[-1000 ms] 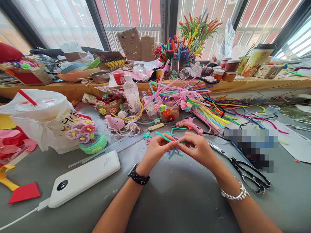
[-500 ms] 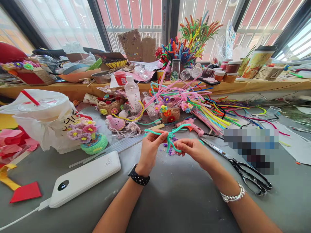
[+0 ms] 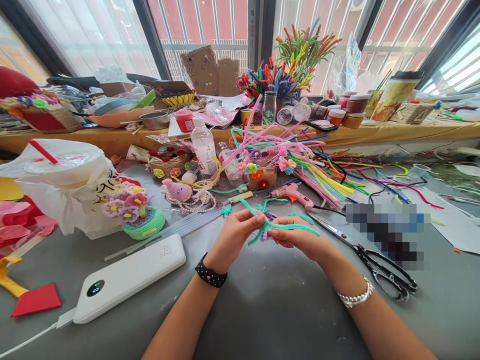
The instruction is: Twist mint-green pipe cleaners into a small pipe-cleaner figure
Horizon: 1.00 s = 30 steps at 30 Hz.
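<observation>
Pipe cleaners [image 3: 267,225]: green, crossed, this side of the glue gun [image 3: 294,194]
Long strand [image 3: 296,227]: rightward over the right hand [image 3: 294,241], the nearer one
Left hand [image 3: 237,229]: grip pinching beside the crossing
Right hand: grip closed near the strand's inner end

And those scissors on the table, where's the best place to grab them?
Probably by the black handle loops, with the right hand coming from the person's right, once it lets go of the green fuzzy stems. The scissors lie flat with the loops on the near right and the blades pointing away to the left, so this avoids the edges.
</observation>
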Each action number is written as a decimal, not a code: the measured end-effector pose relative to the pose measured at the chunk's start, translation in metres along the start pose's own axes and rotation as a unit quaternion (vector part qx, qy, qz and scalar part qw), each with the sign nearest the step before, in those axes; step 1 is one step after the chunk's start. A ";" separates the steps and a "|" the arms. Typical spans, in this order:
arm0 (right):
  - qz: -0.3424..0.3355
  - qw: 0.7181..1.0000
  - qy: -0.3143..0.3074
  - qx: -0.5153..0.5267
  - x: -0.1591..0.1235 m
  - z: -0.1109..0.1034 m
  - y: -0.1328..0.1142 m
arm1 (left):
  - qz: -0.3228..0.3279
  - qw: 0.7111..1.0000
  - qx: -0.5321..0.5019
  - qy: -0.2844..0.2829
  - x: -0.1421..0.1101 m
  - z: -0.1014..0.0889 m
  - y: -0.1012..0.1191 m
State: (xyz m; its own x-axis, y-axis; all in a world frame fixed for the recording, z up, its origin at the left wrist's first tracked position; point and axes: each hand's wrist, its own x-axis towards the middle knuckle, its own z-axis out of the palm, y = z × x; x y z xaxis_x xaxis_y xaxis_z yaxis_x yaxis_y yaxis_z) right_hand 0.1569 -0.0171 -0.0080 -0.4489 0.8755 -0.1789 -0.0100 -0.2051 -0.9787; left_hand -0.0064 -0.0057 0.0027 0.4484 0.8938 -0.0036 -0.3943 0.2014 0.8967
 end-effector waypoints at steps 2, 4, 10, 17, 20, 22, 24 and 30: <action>0.015 1.000 0.003 0.007 0.000 -0.003 0.000 | -0.010 1.000 0.021 -0.022 -0.001 0.000 0.000; 0.035 0.999 0.006 0.016 0.000 -0.007 -0.001 | -0.021 0.999 0.030 -0.032 -0.001 0.000 0.001; 0.001 0.999 0.032 0.020 -0.004 -0.015 -0.006 | -0.106 0.992 0.035 -0.053 -0.002 -0.001 0.000; -0.063 0.995 0.082 -0.011 -0.005 -0.014 -0.009 | -0.148 0.985 0.078 -0.033 -0.002 0.003 0.001; -0.102 0.988 0.113 -0.029 -0.005 -0.013 -0.011 | -0.141 0.984 0.106 -0.008 -0.002 0.006 0.003; -0.121 0.983 0.129 -0.042 -0.005 -0.011 -0.011 | -0.139 0.982 0.131 0.003 -0.002 0.008 0.004; -0.133 0.980 0.141 -0.054 -0.006 -0.010 -0.012 | -0.139 0.978 0.156 0.009 -0.002 0.008 0.004; -0.145 0.971 0.160 -0.102 -0.005 -0.010 -0.011 | -0.123 0.980 0.157 0.006 0.001 0.007 -0.002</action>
State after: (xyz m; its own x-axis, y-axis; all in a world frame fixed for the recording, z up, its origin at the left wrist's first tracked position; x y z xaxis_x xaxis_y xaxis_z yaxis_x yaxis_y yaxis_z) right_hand 0.1680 -0.0153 0.0026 -0.1521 0.9814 0.1171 0.0967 0.1327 -0.9864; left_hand 0.0004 -0.0077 0.0039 0.4886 0.8389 -0.2398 -0.0079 0.2791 0.9602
